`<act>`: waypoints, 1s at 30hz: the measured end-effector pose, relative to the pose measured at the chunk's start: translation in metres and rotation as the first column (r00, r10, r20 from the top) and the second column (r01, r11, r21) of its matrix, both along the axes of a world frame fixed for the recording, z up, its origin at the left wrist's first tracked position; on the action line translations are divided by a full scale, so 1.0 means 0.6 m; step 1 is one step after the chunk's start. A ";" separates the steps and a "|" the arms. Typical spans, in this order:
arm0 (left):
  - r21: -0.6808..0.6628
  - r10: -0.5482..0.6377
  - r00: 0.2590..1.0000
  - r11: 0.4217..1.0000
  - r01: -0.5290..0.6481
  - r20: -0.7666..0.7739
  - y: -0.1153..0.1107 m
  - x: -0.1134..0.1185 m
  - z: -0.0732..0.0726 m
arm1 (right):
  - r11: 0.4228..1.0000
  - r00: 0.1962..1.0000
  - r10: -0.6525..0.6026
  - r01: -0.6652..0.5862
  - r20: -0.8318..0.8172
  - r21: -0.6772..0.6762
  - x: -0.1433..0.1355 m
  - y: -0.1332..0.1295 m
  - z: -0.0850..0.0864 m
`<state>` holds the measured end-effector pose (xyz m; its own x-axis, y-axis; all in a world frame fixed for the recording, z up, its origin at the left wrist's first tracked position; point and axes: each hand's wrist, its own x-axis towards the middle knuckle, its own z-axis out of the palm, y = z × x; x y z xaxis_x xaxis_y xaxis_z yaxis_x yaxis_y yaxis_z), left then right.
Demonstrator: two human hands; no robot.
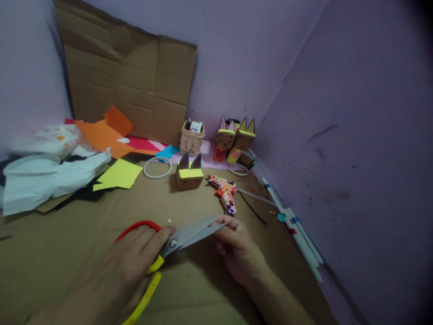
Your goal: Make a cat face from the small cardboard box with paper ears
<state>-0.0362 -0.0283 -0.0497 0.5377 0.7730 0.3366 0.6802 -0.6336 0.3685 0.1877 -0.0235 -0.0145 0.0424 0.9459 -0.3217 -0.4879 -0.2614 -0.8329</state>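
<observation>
My left hand [135, 257] is closed round the handles of a large pair of scissors [192, 235], one handle red and the other yellow. Their blades are slightly parted and point right, toward my right hand [232, 234]. Its thumb and forefinger are pinched together at the blade tips; whatever they hold is too small or hidden to name. Beyond the hands sits a small cardboard box [190, 180] with a yellow top and two dark pointed ears. A flower-patterned glue gun [227, 192] lies to the right of the box.
Two eared cardboard figures [233, 142] stand at the back beside a cup of markers [192, 140]. White tubes [297, 230] lie along the right wall. Yellow paper [120, 174], orange paper [104, 133] and white plastic [57, 180] are at left. A cardboard sheet [128, 76] leans behind.
</observation>
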 end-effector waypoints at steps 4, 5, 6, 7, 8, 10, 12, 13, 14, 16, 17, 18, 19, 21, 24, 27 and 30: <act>0.158 0.004 0.990 0.987 0.019 -0.141 -0.005 0.008 0.009 | 1.000 0.999 0.017 -0.016 -0.030 0.023 -0.003 -0.004 -0.001; 0.167 0.009 0.988 0.986 0.018 -0.157 -0.004 0.010 0.011 | 1.000 0.999 0.016 -0.015 -0.039 0.026 -0.004 -0.005 -0.001; 0.167 0.014 0.986 0.986 0.015 -0.166 -0.004 0.012 0.012 | 1.000 0.999 0.012 -0.010 -0.049 0.026 -0.005 -0.006 -0.002; 0.168 0.018 0.985 0.986 0.011 -0.170 -0.003 0.013 0.013 | 1.000 0.998 0.007 -0.005 -0.059 0.024 -0.006 -0.007 -0.002; 0.161 0.018 0.984 0.987 0.011 -0.178 -0.002 0.014 0.014 | 1.000 0.998 0.002 -0.001 -0.067 0.022 -0.007 -0.007 -0.003; 0.132 0.019 0.980 0.991 0.007 -0.196 -0.001 0.014 0.013 | 1.000 0.996 -0.006 0.007 -0.084 0.018 -0.010 -0.008 -0.003; 0.100 0.022 0.978 0.995 -0.001 -0.208 -0.002 0.013 0.011 | 1.000 0.996 -0.003 0.005 -0.090 0.024 -0.012 -0.008 -0.003; 0.086 0.025 0.978 0.996 -0.007 -0.209 -0.003 0.012 0.010 | 1.000 0.996 -0.001 0.003 -0.090 0.030 -0.014 -0.008 -0.003; 0.080 0.020 0.979 0.997 -0.004 -0.203 -0.004 0.010 0.007 | 0.999 0.996 0.002 0.001 -0.090 0.035 -0.014 -0.008 -0.003; 0.079 0.014 0.984 0.997 0.000 -0.177 -0.006 0.007 0.002 | 0.999 0.996 0.008 -0.004 -0.089 0.047 -0.015 -0.008 -0.003; 0.073 0.010 0.986 0.997 0.002 -0.163 -0.007 0.006 -0.001 | 0.999 0.996 0.010 -0.005 -0.088 0.053 -0.016 -0.007 -0.003; 0.064 0.007 0.989 0.998 0.003 -0.149 -0.007 0.005 -0.003 | 0.998 0.996 0.011 -0.006 -0.085 0.059 -0.016 -0.007 -0.003; 0.053 0.005 0.991 0.999 0.002 -0.136 -0.006 0.004 -0.005 | 0.998 0.997 0.012 -0.007 -0.079 0.064 -0.016 -0.007 -0.003; 0.030 0.010 0.993 1.000 -0.007 -0.114 -0.005 0.003 -0.006 | 0.998 0.998 0.013 -0.009 -0.061 0.069 -0.017 -0.007 -0.002; -0.003 0.003 0.994 1.000 -0.003 -0.108 -0.003 0.003 -0.002 | 0.998 0.999 0.011 -0.008 -0.041 0.069 -0.019 -0.007 -0.001; -0.016 -0.002 0.992 1.000 0.000 -0.129 -0.003 0.003 0.005 | 0.997 0.999 0.013 -0.010 -0.037 0.075 -0.019 -0.007 -0.001; -0.003 -0.002 0.991 1.000 0.002 -0.136 -0.004 0.003 0.007 | 0.996 0.999 0.025 -0.021 -0.045 0.084 -0.019 -0.007 -0.003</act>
